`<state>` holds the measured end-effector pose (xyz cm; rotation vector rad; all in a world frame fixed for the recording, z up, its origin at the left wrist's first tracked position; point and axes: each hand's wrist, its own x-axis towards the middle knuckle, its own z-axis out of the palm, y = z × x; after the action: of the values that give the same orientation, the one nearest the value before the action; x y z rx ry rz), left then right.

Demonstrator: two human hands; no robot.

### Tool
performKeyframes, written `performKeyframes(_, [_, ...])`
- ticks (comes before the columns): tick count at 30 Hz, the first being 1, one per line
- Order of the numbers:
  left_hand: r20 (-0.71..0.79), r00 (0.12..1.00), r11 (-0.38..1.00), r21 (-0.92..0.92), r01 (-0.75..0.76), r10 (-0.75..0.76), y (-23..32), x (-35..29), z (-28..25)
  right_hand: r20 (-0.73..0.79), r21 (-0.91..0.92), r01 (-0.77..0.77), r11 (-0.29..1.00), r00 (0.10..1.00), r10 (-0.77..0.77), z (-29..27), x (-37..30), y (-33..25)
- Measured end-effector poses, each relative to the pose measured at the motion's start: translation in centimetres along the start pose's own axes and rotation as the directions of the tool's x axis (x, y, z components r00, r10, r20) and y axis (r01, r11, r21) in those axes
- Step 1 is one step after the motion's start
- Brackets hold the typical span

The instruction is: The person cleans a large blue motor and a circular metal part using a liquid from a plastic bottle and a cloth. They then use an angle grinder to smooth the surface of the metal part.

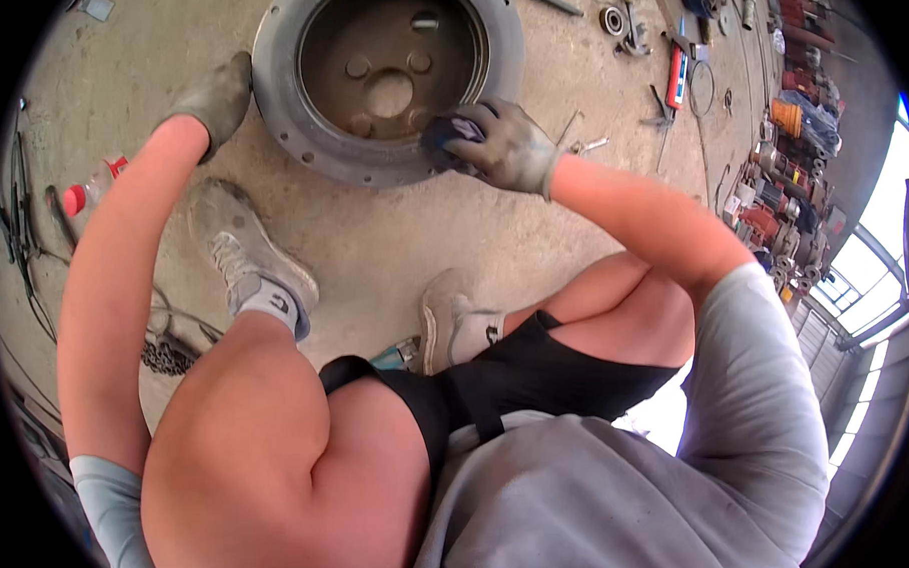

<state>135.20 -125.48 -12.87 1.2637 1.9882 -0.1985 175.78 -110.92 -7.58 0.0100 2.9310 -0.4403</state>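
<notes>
A large round grey metal housing (396, 171) lies on the concrete floor, with bolt holes around its flange. Inside it are a central hole and several smaller round openings. My left hand (216, 100), in a dirty grey work glove, has its fingers together against the left outer edge of the flange; their tips are partly hidden. At the lower right of the flange, my gloved right hand (510, 147) is closed on a dark, bunched rag (451, 139) and presses it against the rim.
To the right lie a bolt (555, 1), a ring bearing (612, 20), a hammer (633, 45) and a red-and-white tube (678, 76). Machine parts (786, 172) line the far right. A red-capped bottle (89, 191) and a chain (167, 357) lie to the left. My shoes (258, 246) stand near the housing.
</notes>
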Motion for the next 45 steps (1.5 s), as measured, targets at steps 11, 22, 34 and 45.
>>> performKeyframes(11, [0.009,0.999,0.994,0.098,0.037,-0.038,1.5,0.3,-1.0,0.157,0.133,-0.172,0.976,0.976,0.151,3.5,17.0,-12.4])
performKeyframes(22, [-0.058,0.998,1.000,-0.018,-0.019,0.018,0.9,-0.4,0.0,-0.014,-0.080,0.026,0.996,1.000,-0.028,-2.4,0.6,3.4])
performKeyframes(34, [0.026,1.000,0.995,0.102,-0.015,0.012,0.6,1.7,0.4,-0.409,0.050,-0.112,0.992,0.904,0.123,11.1,20.3,-13.4])
performKeyframes(45, [0.042,0.999,1.000,0.013,0.004,-0.004,0.3,0.8,-0.2,0.142,0.115,0.108,0.987,0.982,-0.124,-1.0,0.6,0.4])
